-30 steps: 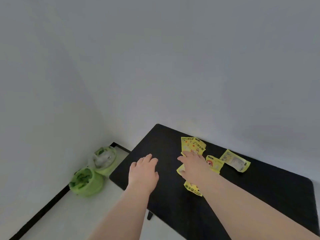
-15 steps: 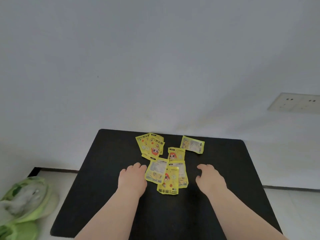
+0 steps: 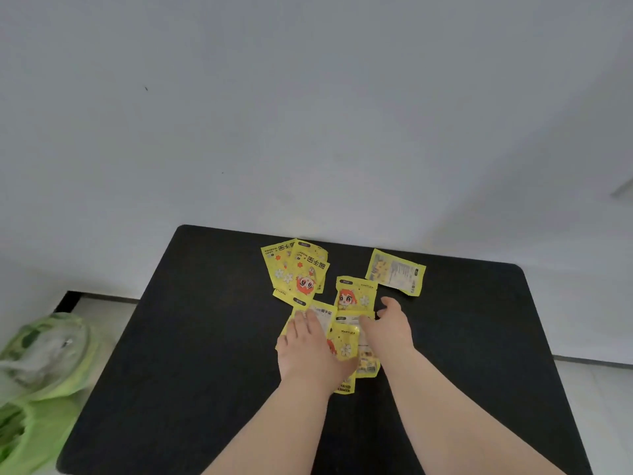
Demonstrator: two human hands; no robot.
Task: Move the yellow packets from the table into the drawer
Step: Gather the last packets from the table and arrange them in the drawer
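Several yellow packets lie on the black table (image 3: pixel 205 337). A fanned pile (image 3: pixel 298 269) sits at the back, a single packet (image 3: pixel 395 272) lies face down at the back right, and one packet (image 3: pixel 356 293) rests in the middle. My left hand (image 3: pixel 308 351) lies flat on the near cluster of packets (image 3: pixel 346 341), thumb across one of them. My right hand (image 3: pixel 390 327) touches that cluster's right edge with its fingertips, thumb spread. Nothing is lifted off the table. No drawer is in view.
A white wall stands directly behind the table. Green plastic bags (image 3: pixel 41 365) sit on the light floor to the left. The table's right edge borders bare floor tiles (image 3: pixel 603 406).
Both hands have moved inward onto the near packets; half a second ago they rested on the table on either side of them. The view has also swung from the left to face the table.
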